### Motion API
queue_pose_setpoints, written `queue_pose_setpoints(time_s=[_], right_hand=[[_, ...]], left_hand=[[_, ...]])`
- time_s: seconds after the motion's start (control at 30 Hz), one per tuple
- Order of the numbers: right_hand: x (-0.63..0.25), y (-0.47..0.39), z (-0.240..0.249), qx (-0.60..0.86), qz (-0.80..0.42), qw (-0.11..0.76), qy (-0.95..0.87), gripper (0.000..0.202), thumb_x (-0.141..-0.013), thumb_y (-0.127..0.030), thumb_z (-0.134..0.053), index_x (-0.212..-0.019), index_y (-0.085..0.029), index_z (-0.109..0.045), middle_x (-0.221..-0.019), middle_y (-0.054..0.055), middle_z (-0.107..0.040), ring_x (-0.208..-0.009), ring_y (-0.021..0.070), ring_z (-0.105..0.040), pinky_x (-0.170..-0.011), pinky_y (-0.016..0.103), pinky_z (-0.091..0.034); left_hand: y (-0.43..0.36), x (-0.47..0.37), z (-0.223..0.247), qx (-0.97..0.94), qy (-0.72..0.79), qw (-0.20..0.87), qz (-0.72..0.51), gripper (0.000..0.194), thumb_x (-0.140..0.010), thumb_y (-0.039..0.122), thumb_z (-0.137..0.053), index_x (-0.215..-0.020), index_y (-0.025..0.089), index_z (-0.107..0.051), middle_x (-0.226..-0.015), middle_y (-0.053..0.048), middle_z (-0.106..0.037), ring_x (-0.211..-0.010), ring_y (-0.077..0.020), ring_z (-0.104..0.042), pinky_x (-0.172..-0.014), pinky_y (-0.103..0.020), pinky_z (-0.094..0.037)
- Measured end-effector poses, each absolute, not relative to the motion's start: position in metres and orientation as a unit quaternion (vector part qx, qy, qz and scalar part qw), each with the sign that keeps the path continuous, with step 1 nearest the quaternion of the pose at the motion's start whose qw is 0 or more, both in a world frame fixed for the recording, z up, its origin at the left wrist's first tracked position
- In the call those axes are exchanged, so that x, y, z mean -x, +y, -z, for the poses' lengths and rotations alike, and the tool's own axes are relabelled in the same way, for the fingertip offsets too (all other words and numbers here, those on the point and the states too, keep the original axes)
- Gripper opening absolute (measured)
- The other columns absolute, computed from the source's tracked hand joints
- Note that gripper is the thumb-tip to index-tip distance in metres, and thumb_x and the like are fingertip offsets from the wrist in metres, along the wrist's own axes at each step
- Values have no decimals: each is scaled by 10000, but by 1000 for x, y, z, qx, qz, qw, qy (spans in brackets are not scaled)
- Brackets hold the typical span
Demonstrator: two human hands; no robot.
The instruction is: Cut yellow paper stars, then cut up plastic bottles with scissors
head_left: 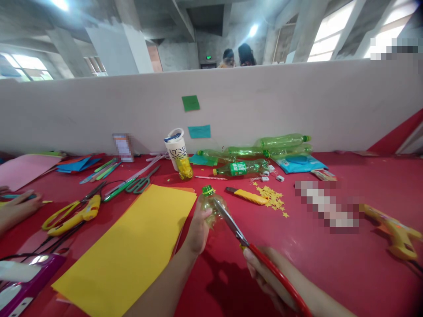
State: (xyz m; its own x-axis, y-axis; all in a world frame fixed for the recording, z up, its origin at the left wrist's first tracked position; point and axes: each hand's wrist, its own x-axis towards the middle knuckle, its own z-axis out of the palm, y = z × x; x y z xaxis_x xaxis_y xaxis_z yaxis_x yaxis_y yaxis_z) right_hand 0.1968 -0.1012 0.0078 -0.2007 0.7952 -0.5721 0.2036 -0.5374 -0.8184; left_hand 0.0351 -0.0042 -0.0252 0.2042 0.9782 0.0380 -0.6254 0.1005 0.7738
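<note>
Near the middle of the red table, my left hand (199, 224) is closed round a cut top piece of a clear green bottle (216, 206), its green cap pointing up. My right hand (264, 268) grips scissors (277, 273) with red handles. Their metal blades reach up and left and lie against the bottle piece, apparently closed together. Some of my right fingers are hidden behind the red handle. Just beyond the bottle piece lie a yellow utility knife (251, 196) and a heap of small yellow paper stars (272, 197).
Yellow paper sheets (132, 246) lie left of my left arm. Green bottles (246, 167) and a white cup (176, 152) are at the back. Glue guns (393, 229) lie on both sides. Another person's hand (20, 204) is at far left, near a purple power strip (31, 281).
</note>
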Motion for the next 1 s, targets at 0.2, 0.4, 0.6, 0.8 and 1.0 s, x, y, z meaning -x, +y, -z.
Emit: queue_pose_setpoints(time_s=[0.2,0.4,0.6,0.8,1.0], right_hand=[[-188,-107,0,575,-634,272,-440,530,-767,-722,-388,-696,-199,-439,-437,-106,-344,-314,32,-281,-305,133,-235],[-186,-109,10,562,-653,289,-418,528,-770,-724,-374,-724,-205,-451,-428,-108,-350,-301,41,-284,-286,133,-260],[-185,-108,7,586,-641,267,-417,537,-732,-744,-410,-656,-212,-411,-403,-104,-317,-335,50,-251,-285,136,-186],[-183,-107,-4,602,-624,255,-429,514,-781,-691,-412,-604,-210,-372,-401,-107,-279,-348,42,-239,-325,150,-171],[-185,-105,-13,579,-636,248,-446,524,-769,-700,-419,-601,-208,-352,-431,-108,-266,-361,34,-228,-328,145,-179]], left_hand=[[-10,-41,22,-319,238,719,-570,372,-782,206,-499,-1148,268,-513,-987,-8,-657,-920,-181,-608,-853,-336,-434],[-13,-42,18,-316,244,726,-560,338,-795,235,-495,-1131,269,-519,-965,-11,-657,-890,-180,-615,-837,-332,-437],[-11,-41,22,-325,259,714,-563,382,-781,213,-514,-1154,292,-511,-974,-1,-653,-911,-173,-607,-859,-330,-422],[-10,-41,24,-340,238,707,-572,363,-787,190,-493,-1139,278,-517,-986,-7,-645,-931,-175,-597,-852,-322,-430],[-8,-38,26,-348,247,706,-565,303,-778,196,-497,-1069,262,-546,-1006,-14,-643,-954,-186,-592,-854,-332,-433]])
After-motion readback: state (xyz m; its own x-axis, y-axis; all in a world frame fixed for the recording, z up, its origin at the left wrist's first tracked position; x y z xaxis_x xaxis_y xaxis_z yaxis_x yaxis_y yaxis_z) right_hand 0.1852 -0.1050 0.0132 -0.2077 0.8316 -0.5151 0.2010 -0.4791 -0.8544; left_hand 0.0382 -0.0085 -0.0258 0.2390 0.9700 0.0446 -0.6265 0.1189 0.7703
